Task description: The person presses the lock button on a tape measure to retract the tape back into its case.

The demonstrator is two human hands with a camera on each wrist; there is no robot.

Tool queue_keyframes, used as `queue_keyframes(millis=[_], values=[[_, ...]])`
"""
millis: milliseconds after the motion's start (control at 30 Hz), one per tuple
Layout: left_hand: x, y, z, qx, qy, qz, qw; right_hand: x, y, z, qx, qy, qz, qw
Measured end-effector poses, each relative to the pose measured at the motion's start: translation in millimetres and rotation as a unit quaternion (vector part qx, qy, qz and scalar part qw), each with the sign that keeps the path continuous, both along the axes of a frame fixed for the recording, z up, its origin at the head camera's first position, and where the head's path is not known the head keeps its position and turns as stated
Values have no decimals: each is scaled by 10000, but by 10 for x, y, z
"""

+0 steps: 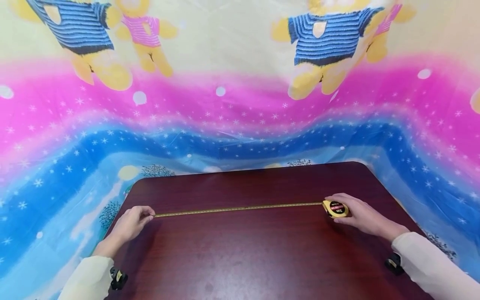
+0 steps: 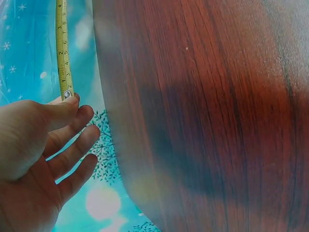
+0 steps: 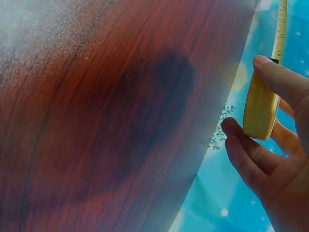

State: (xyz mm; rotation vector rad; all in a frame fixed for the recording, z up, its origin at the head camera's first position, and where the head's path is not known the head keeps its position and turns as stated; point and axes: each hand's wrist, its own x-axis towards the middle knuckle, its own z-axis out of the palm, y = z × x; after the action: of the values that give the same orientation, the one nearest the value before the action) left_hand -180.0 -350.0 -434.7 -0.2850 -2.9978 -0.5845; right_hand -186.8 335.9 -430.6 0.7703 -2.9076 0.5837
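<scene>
At the right edge of the frame, I see the right hand (image 3: 287,166) gripping a yellow tape measure case (image 3: 260,113), its thumb (image 3: 277,75) against the upper end. I can follow the marked blade (image 3: 281,29) up to the top edge. A reddish-brown wood-grained table (image 3: 43,159) fills the left and centre, with glare (image 3: 43,29) at upper left and a dark shadow (image 3: 171,87) near the middle. Blue printed cloth (image 3: 207,198) shows beyond the table at right.

Tape (image 1: 238,208) bars the gap between left fingers (image 1: 145,210) and right fingers (image 1: 339,196); on their near side, a hand could pass over the table (image 1: 232,258); beyond them, cloth (image 1: 240,143) walls the far edge.
</scene>
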Motion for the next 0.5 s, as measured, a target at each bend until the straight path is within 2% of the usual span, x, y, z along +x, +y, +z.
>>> queue_keyframes(millis=[267, 500], values=[[1, -22, -7, -46, 80, -34, 10000, -23, -76, -40, -18, -55, 65, 10000], [4, -7, -25, -44, 118, -98, 9999, -23, -143, -14, -72, -162, 70, 9998]])
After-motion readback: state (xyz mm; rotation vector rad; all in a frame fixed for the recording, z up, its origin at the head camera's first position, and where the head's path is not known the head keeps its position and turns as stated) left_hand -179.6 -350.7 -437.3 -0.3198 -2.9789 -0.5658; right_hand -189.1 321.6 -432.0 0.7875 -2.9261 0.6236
